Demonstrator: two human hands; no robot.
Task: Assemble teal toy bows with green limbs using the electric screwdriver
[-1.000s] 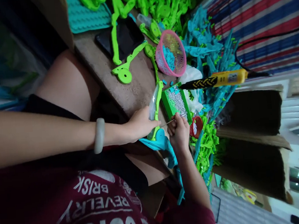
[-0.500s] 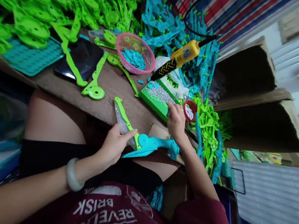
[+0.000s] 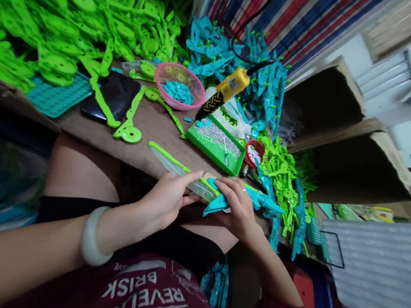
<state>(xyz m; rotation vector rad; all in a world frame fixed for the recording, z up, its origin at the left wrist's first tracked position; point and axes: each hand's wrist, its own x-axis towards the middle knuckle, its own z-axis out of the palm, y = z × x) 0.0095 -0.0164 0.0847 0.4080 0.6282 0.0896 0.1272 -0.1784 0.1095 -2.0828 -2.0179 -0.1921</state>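
Over my lap, in front of the bench edge, I hold a jointed plastic assembly. Its long lime-green arm with a clear plastic piece (image 3: pixel 168 163) points up and to the left, and its blue plastic part (image 3: pixel 215 205) lies toward the right. My left hand (image 3: pixel 171 196) is closed around the green and clear portion, thumb along the top. My right hand (image 3: pixel 235 202) wraps over the blue part near the joint, hiding much of it. Beyond my right hand is a green tray (image 3: pixel 208 150) of small silvery pieces, with a small screwdriver (image 3: pixel 226 157) lying in it.
A pink basket (image 3: pixel 198 79) holds small blue pieces; a red basket (image 3: pixel 262 144) holds white ones. A yellow-and-black power tool (image 3: pixel 224 91) hangs by its cable above the tray. Lime-green parts (image 3: pixel 52 38) and blue parts (image 3: pixel 209 42) are heaped behind. Cardboard boxes (image 3: pixel 384 166) stand right.
My right hand has come back from the tray to grip the blue part. The assembly has turned and tilted, and a screwdriver now shows in the tray.
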